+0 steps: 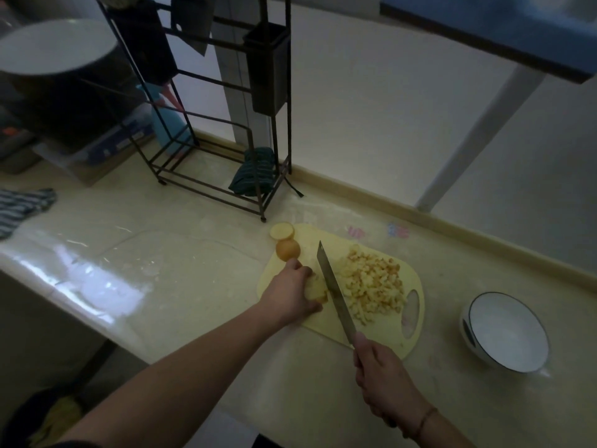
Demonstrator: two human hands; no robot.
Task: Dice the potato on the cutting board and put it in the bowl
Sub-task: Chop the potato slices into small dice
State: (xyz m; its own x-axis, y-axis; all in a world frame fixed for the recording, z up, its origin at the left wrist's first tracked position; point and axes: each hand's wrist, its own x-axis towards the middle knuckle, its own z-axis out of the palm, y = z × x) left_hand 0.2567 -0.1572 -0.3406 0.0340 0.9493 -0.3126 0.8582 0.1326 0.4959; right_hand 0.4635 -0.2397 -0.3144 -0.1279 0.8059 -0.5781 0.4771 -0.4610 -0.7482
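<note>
— What is being held, and how?

— A piece of potato point(316, 290) is gripped by the left hand point(292, 291), fingers curled over it, on the pale yellow cutting board point(412, 342). A long knife point(334, 291) is clasped at the handle by the right hand point(382, 383), its blade laid just beside the held piece, on that piece's right.

— Where is the rest of the potato found?

— A heap of diced potato point(371, 286) is spread across the board to the right of the blade. Two round end pieces point(284, 240) are seen at the board's far left corner, one cut face up, the other skin up.

— And the bowl?

— A white bowl point(507, 331) with a dark rim is set on the tabletop point(193, 286), to the right of the board and apart from it. A black wire rack point(223, 124) is stood farther back.
</note>
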